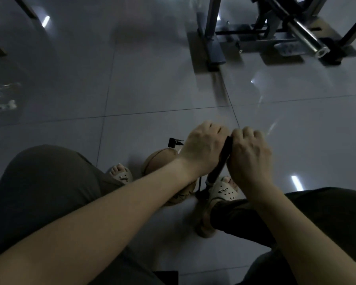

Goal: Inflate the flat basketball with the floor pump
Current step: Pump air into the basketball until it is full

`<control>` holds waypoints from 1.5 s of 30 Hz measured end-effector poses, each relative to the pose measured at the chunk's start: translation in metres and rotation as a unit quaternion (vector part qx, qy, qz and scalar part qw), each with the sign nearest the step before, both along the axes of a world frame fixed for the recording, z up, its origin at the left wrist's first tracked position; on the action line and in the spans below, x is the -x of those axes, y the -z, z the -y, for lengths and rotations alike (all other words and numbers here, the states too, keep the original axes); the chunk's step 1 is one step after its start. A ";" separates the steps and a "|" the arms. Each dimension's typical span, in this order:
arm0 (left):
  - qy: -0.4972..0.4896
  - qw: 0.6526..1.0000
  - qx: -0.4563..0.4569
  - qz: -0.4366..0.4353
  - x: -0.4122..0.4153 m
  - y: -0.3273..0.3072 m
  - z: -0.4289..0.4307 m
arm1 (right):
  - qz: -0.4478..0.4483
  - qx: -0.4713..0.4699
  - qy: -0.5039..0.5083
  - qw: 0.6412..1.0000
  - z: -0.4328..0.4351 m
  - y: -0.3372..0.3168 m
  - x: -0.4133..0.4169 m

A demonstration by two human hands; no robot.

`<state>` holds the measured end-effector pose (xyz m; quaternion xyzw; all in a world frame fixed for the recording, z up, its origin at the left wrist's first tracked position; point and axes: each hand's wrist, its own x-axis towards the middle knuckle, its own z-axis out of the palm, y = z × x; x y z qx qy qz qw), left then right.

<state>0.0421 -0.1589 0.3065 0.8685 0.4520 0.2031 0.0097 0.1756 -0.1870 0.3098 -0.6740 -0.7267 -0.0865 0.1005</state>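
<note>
Looking down from the head camera: both hands are closed over the top handle of a floor pump. The left hand (203,147) and the right hand (250,155) sit side by side, knuckles up, fingers curled down and clamped around the handle, which they hide. The pump (221,161) shows between them as a dark tube slanting down and nearer to a grey collar, with its base just beside the right foot (224,189), which wears a pale clog with holes. The basketball (160,161), tan and dim in the low light, lies on the floor just left of the pump, partly covered by the left forearm; whether it is flat cannot be told. A small black connector (174,142) sits at the ball's far edge. The left foot (120,173), in a matching clog, is left of the ball. Dark trouser legs fill the near corners. Glossy grey tiles (152,83) form the floor, and a metal frame (265,33) stands far right.
</note>
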 end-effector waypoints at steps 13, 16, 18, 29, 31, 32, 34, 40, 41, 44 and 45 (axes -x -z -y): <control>-0.048 0.976 0.125 -0.171 -0.009 0.105 0.023 | 0.043 0.283 0.008 0.958 0.005 0.089 0.012; -0.054 0.972 0.151 -0.172 -0.008 0.107 0.027 | 0.035 0.304 0.001 0.952 0.006 0.093 0.009; -0.044 0.970 0.181 -0.154 -0.009 0.103 0.026 | 0.010 0.310 -0.010 0.951 0.008 0.086 0.007; -0.007 0.999 0.023 0.022 0.006 -0.023 -0.016 | -0.115 -0.038 -0.013 0.993 -0.003 -0.021 -0.001; 0.012 1.000 -0.005 0.022 0.007 -0.019 -0.014 | -0.094 -0.059 -0.016 0.994 -0.001 -0.017 0.000; 0.013 1.000 -0.008 0.013 0.007 -0.010 -0.010 | -0.076 -0.047 -0.013 0.996 -0.001 -0.011 0.002; -0.005 1.000 -0.006 -0.025 0.004 0.021 -0.002 | -0.037 0.011 -0.005 0.999 0.001 0.011 0.006; -0.070 0.993 0.047 -0.082 -0.008 0.092 0.021 | 0.020 0.158 0.004 0.987 0.009 0.065 0.010; -0.067 0.991 0.055 -0.099 -0.008 0.099 0.022 | 0.023 0.184 0.000 0.983 0.009 0.070 0.010; -0.050 0.987 0.081 -0.132 -0.004 0.112 0.026 | 0.023 0.258 0.001 0.966 0.007 0.088 0.010; -0.043 0.986 0.091 -0.135 -0.003 0.114 0.028 | 0.024 0.281 0.000 0.960 0.008 0.094 0.009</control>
